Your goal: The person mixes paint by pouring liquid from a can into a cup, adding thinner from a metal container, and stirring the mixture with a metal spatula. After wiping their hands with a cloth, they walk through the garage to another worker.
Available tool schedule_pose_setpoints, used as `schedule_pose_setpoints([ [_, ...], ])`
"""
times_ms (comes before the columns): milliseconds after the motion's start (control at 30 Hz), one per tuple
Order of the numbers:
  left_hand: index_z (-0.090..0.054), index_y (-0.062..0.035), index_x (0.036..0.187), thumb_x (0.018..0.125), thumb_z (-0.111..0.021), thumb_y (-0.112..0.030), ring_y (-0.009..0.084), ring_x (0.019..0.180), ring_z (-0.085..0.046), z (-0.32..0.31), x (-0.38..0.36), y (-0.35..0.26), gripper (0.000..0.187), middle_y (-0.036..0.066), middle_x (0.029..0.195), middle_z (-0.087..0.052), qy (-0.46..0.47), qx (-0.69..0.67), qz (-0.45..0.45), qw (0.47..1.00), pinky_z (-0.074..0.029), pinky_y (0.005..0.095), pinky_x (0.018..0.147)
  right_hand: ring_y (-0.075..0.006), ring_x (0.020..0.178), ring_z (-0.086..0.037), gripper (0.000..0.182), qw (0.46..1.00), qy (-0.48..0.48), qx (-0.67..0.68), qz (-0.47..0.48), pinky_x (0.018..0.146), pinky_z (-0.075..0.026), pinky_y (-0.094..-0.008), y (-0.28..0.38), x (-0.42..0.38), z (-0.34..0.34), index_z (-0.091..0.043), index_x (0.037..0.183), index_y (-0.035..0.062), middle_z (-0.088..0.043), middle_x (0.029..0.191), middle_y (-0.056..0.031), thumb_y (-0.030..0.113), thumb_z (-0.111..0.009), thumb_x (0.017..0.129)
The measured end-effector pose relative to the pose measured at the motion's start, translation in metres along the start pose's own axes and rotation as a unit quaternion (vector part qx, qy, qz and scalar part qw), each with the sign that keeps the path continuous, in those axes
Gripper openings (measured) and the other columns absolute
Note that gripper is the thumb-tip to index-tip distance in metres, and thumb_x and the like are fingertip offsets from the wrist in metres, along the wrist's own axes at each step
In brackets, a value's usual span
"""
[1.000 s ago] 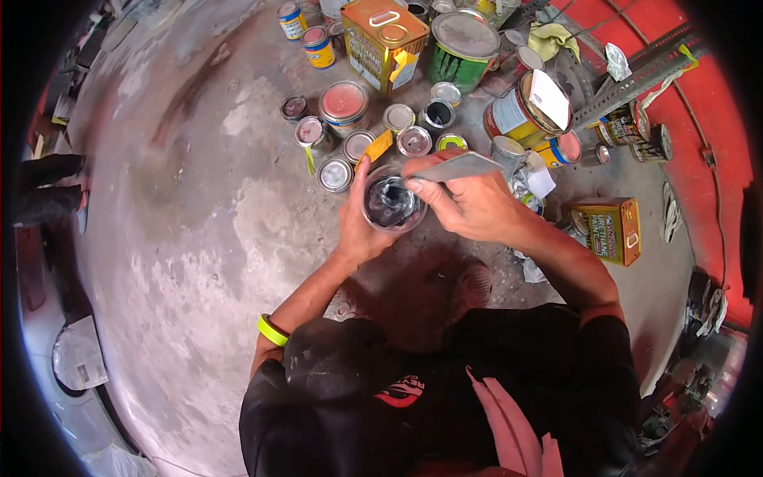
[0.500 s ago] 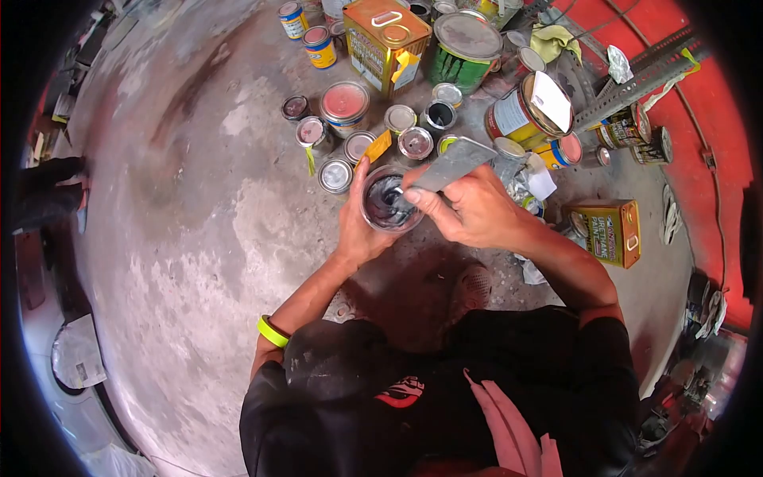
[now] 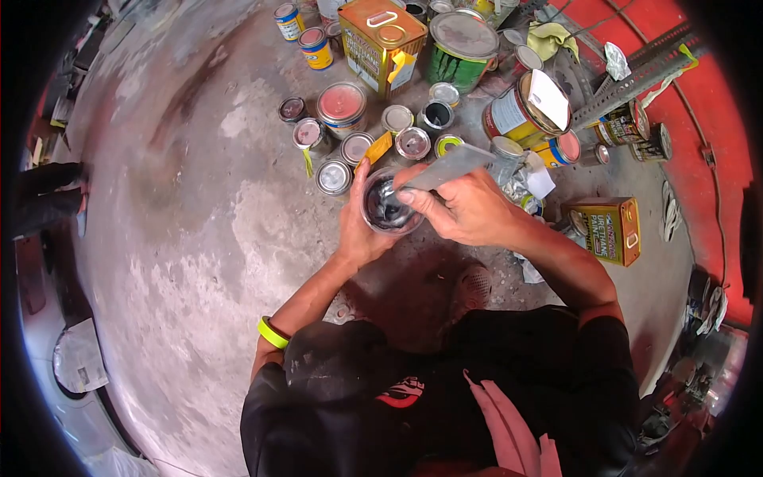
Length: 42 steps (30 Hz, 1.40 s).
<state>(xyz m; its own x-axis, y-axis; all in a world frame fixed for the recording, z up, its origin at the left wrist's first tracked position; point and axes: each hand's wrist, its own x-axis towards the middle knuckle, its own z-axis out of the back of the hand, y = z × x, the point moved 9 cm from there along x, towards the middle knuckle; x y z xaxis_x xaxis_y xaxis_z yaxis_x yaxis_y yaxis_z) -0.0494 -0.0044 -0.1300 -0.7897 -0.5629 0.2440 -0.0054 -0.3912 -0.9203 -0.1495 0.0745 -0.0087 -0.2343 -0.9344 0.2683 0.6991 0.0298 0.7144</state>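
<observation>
Behind stirred cup (image 3: 387,205), "PAINT" tin (image 3: 381,41)

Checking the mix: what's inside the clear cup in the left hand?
The cup holds dark grey, glossy paint; the flat blade dips in. The bottom is covered.

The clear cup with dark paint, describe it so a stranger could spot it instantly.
Start at the cluster of paint tins on the concrete floor. Just nearer the person, the left hand grips the clear cup. Unlike the metal tins, it is see-through, off the floor, with a flat grey stirrer dipped in.
</observation>
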Motion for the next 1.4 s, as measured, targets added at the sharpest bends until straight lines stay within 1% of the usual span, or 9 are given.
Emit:
schedule_pose_setpoints([
  [167, -0.022, 0.0000, 0.151, 0.067, -0.092, -0.028, 0.0266, 0.108, -0.066, 0.002, 0.000, 0.001, 0.112, 0.015, 0.120, -0.064, -0.011, 0.000, 0.002, 1.000, -0.052, 0.0374, 0.094, -0.0382, 0.079, -0.066, 0.025, 0.996, 0.019, -0.087, 0.000, 0.071, -0.052, -0.0445, -0.003, 0.003, 0.000, -0.072, 0.100, 0.0041, -0.069, 0.088, -0.0182, 0.027, -0.062, 0.094],
  [267, -0.023, -0.0001, 0.151, 0.066, -0.092, -0.027, 0.0264, 0.108, -0.066, 0.002, 0.001, 0.000, 0.112, 0.015, 0.120, -0.064, -0.004, -0.001, 0.005, 1.000, -0.052, 0.0372, 0.094, -0.0382, 0.079, -0.066, 0.025, 1.000, 0.010, 0.004, 0.019, 0.071, -0.052, -0.0445, 0.003, 0.000, -0.005, -0.072, 0.098, 0.0038, -0.069, 0.089, -0.0188, 0.027, -0.063, 0.094],
  [467, -0.024, 0.0001, 0.151, 0.067, -0.092, -0.026, 0.0257, 0.108, -0.066, 0.003, -0.001, 0.001, 0.111, 0.015, 0.120, -0.064, -0.013, -0.012, 0.003, 1.000, -0.052, 0.0365, 0.094, -0.0381, 0.079, -0.067, 0.026, 0.997, 0.010, -0.073, -0.018, 0.071, -0.052, -0.0444, -0.008, 0.001, 0.001, -0.071, 0.099, 0.0032, -0.069, 0.088, -0.0186, 0.027, -0.064, 0.094],
  [567, -0.024, 0.0000, 0.151, 0.067, -0.091, -0.026, 0.0257, 0.108, -0.066, 0.002, 0.000, -0.003, 0.111, 0.015, 0.120, -0.064, -0.010, -0.019, 0.005, 1.000, -0.052, 0.0361, 0.094, -0.0388, 0.076, -0.066, 0.028, 1.000, -0.009, 0.009, 0.019, 0.069, -0.052, -0.0449, 0.002, 0.001, 0.001, -0.070, 0.098, 0.0011, -0.068, 0.085, -0.0197, 0.028, -0.063, 0.094],
  [767, -0.022, -0.0003, 0.151, 0.067, -0.091, -0.026, 0.0272, 0.107, -0.066, 0.000, -0.002, 0.002, 0.112, 0.015, 0.120, -0.064, -0.001, 0.007, 0.000, 1.000, -0.052, 0.0367, 0.093, -0.0391, 0.075, -0.066, 0.029, 0.998, -0.002, -0.069, 0.007, 0.068, -0.052, -0.0449, -0.006, -0.001, 0.002, -0.070, 0.097, -0.0002, -0.068, 0.084, -0.0196, 0.028, -0.062, 0.095],
  [867, -0.022, -0.0003, 0.151, 0.067, -0.091, -0.027, 0.0278, 0.107, -0.066, 0.000, -0.001, -0.001, 0.112, 0.015, 0.121, -0.064, 0.003, -0.001, 0.003, 1.000, -0.052, 0.0371, 0.093, -0.0386, 0.077, -0.066, 0.028, 1.000, 0.002, -0.005, 0.023, 0.070, -0.052, -0.0445, 0.002, -0.002, 0.000, -0.070, 0.098, 0.0011, -0.068, 0.086, -0.0195, 0.028, -0.062, 0.095],
  [967, -0.022, -0.0004, 0.151, 0.067, -0.091, -0.027, 0.0276, 0.107, -0.066, 0.001, -0.002, -0.001, 0.112, 0.015, 0.121, -0.064, -0.001, 0.003, 0.017, 1.000, -0.052, 0.0370, 0.093, -0.0381, 0.081, -0.067, 0.027, 0.999, 0.015, -0.026, -0.014, 0.072, -0.052, -0.0440, -0.013, -0.002, 0.002, -0.071, 0.101, 0.0030, -0.069, 0.088, -0.0190, 0.028, -0.062, 0.095],
  [1300, -0.021, -0.0017, 0.152, 0.067, -0.091, -0.026, 0.0288, 0.110, -0.065, -0.001, -0.003, 0.005, 0.113, 0.017, 0.125, -0.062, 0.018, 0.002, 0.036, 0.999, -0.052, 0.0375, 0.094, -0.0377, 0.086, -0.067, 0.027, 0.999, 0.014, -0.040, 0.002, 0.075, -0.052, -0.0430, -0.005, -0.001, 0.002, -0.071, 0.103, 0.0035, -0.070, 0.091, -0.0176, 0.027, -0.061, 0.096],
  [1400, -0.021, -0.0026, 0.153, 0.067, -0.091, -0.026, 0.0295, 0.111, -0.065, -0.002, -0.003, -0.002, 0.113, 0.017, 0.125, -0.062, 0.004, 0.018, -0.031, 0.999, -0.052, 0.0378, 0.094, -0.0376, 0.087, -0.067, 0.027, 1.000, 0.004, -0.011, -0.016, 0.075, -0.052, -0.0432, -0.007, -0.002, 0.002, -0.071, 0.104, 0.0034, -0.070, 0.092, -0.0178, 0.027, -0.061, 0.096],
])
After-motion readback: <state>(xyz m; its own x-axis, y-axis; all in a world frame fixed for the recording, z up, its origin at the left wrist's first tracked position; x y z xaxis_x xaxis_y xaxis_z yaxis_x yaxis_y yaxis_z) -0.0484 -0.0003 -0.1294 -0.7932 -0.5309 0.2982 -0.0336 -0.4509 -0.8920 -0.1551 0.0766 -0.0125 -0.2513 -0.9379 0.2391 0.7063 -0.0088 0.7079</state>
